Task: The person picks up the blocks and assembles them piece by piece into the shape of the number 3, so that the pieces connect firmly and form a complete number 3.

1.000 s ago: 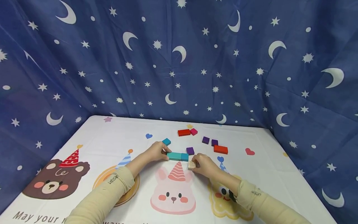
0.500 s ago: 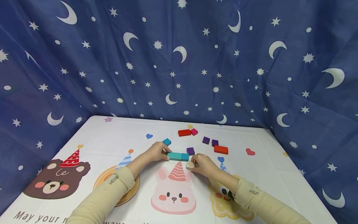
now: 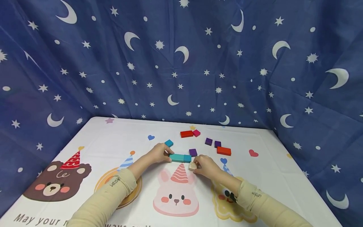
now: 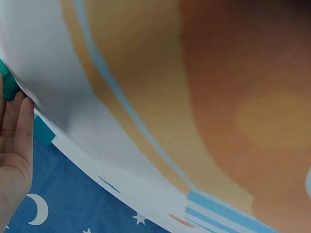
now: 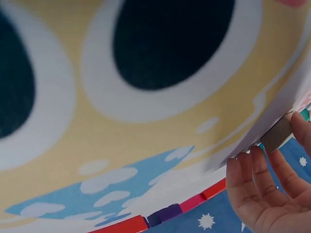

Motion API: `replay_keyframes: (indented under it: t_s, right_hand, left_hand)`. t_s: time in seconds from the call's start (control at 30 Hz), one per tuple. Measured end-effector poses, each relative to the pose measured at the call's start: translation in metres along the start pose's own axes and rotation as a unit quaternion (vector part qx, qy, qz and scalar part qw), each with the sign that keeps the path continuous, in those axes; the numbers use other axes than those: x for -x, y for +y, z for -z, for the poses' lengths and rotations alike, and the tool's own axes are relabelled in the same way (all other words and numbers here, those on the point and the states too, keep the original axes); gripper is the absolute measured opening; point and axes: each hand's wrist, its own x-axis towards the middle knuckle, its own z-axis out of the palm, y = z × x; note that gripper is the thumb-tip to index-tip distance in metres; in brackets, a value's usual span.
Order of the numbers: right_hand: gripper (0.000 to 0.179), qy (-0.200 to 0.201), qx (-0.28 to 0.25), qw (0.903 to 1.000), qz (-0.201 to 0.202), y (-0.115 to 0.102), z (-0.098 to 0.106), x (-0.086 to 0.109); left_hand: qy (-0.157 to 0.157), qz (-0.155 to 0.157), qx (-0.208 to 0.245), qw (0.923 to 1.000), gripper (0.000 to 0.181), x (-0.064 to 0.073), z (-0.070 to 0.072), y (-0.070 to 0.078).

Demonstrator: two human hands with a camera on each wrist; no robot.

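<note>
In the head view my left hand (image 3: pixel 158 153) pinches the left end of a long teal block (image 3: pixel 177 158) between thumb and index finger. A shorter blue block (image 3: pixel 187 158) lies end to end with it on the right. My right hand (image 3: pixel 206 165) holds a small beige wooden block (image 3: pixel 193 166) between thumb and fingers, just right of and nearer than the blue one. The right wrist view shows that beige block (image 5: pixel 278 134) between thumb and fingertips. At the left edge of the left wrist view, the fingers (image 4: pixel 24 124) lie against the teal block (image 4: pixel 8 82).
A purple block (image 3: pixel 193 152) lies just behind the teal row, a blue block (image 3: pixel 169 143) beyond the left hand. Farther back are a red block (image 3: pixel 186 134), a pink block (image 3: pixel 196 133), two purple blocks (image 3: pixel 208 141) and an orange-red block (image 3: pixel 224 151). A starry curtain (image 3: pixel 181 78) borders the table.
The beige block has turned a little in my right hand and shifted slightly left, toward the blue block. My left hand has stayed in place.
</note>
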Motion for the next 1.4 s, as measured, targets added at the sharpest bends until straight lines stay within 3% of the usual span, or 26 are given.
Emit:
replay_keyframes:
  t_s: [0.47,0.73,1.0,1.4]
  right_hand:
    - [0.031,0.019,-0.006,0.9998,0.007,-0.002,-0.003,0.001]
    - [0.04,-0.027,-0.03,0.9992,-0.004,0.003,0.004,-0.004]
    - [0.046,-0.08,-0.075,0.9931,-0.043,0.013,0.011,-0.006]
    - [0.045,-0.102,-0.073,0.9921,-0.008,0.018,0.021,-0.006]
  left_hand:
    - [0.005,-0.024,-0.012,0.9996,0.029,0.001,0.001,0.0]
    - [0.005,-0.023,-0.007,0.9997,0.029,-0.001,0.0,-0.001]
    - [0.001,-0.02,-0.003,0.9998,0.029,-0.002,0.0,-0.003]
    - [0.0,-0.01,-0.004,0.9999,0.028,-0.001,0.001,0.0]
